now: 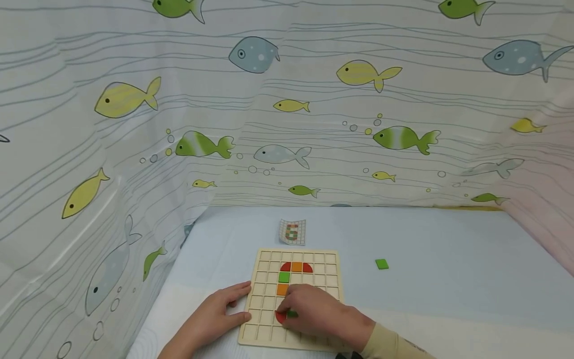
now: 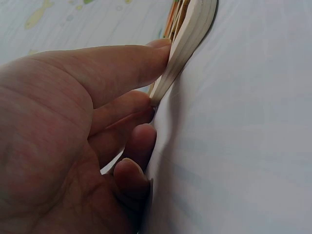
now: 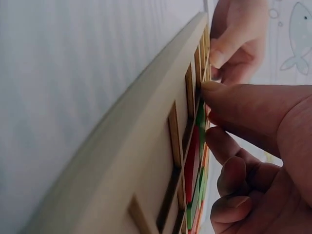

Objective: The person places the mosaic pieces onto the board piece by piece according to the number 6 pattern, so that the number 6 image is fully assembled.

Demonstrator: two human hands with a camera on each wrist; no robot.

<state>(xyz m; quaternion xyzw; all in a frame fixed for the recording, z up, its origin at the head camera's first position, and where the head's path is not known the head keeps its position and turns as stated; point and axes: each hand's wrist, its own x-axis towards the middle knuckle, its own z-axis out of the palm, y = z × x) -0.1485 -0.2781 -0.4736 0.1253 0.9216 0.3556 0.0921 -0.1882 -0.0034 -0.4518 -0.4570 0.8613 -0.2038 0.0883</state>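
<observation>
1. The right hand (image 1: 318, 311), low in the centre of the head view, lies over the lower part of the wooden board (image 1: 264, 259); its thumb and fingertips (image 3: 214, 87) pinch a small green tile (image 1: 292, 313) that sits in a cell just right of a red rounded tile (image 1: 280, 316).
2. The left hand (image 1: 215, 311), lower left of the board, has its fingers stretched flat against the board's left edge, the thumb (image 2: 141, 61) pressed on the layered wooden rim; it grips nothing.
3. The board is pale, flat plywood cut into a grid of square cells. In its upper middle cells sit a red quarter-round, an orange square (image 1: 296, 267) and another red quarter-round in a row, with a green square (image 1: 284, 277) and an orange square below them.
4. A loose green square tile (image 1: 381, 264) lies well apart, at the right of the tabletop (image 1: 448, 259).
5. A small card (image 1: 292, 232) printed with a coloured grid pattern lies just above the board.
6. The tabletop is smooth and pale blue.
7. A curtain (image 1: 134, 149) printed with yellow, green and blue fish and wavy lines surrounds it on three sides.
</observation>
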